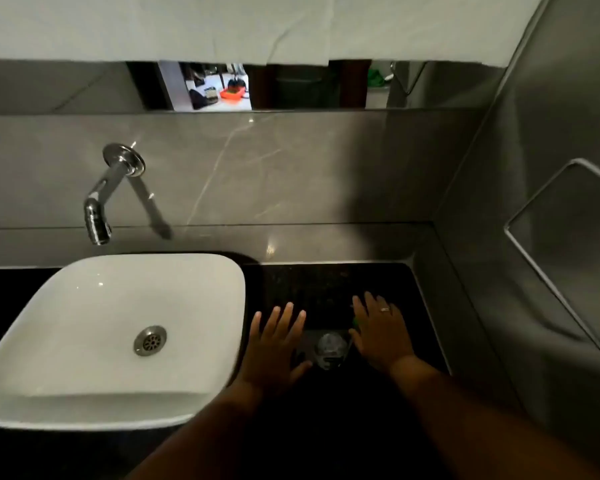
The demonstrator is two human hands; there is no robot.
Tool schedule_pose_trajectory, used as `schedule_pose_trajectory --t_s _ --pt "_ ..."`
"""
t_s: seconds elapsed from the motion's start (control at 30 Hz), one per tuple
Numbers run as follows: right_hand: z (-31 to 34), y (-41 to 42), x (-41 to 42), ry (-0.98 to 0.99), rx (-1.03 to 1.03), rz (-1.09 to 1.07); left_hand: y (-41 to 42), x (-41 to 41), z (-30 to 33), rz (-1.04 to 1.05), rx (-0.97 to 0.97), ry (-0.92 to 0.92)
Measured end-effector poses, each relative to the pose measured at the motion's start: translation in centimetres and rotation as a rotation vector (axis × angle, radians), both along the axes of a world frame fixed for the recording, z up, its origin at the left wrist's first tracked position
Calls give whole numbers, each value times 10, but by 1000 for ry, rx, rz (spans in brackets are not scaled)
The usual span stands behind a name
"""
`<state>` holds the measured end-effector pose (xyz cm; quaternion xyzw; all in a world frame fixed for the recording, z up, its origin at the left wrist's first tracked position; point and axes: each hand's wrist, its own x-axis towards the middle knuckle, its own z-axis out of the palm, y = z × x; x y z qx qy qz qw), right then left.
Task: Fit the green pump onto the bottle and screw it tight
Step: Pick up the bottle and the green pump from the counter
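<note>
Both hands, left hand (274, 344) and right hand (378, 332), flank the bottle (329, 346), fingers spread.

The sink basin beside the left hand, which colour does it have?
White; the sink basin has a silver metal drain, shown clearly in the head view.

A single wide view looks from the person's head, forward and steeply down onto a dark table (343, 282) against a grey wall. The white sink (118, 341) fills the lower left, the tap (99, 209) sits above it, and both forearms reach in from the bottom edge. The mirror strip (257, 86) runs along the top, farther off.
</note>
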<state>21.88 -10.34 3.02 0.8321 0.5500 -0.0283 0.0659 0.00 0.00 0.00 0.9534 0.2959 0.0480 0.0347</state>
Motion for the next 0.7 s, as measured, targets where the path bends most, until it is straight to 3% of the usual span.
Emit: schedule_pose_trajectory --t_s 0.13,0.33,0.47,0.7 --pt "-15 7 7 210 11 -313 -6 13 -24 23 -222 23" --pt "-26 36 22 558 -8 -618 -3 42 -30 -5 -574 -128" --pt "-39 54 33 681 -8 -691 -3 44 -33 53 -666 -149" --pt "-50 71 43 625 -76 -637 2 25 -34 171 -770 -139"
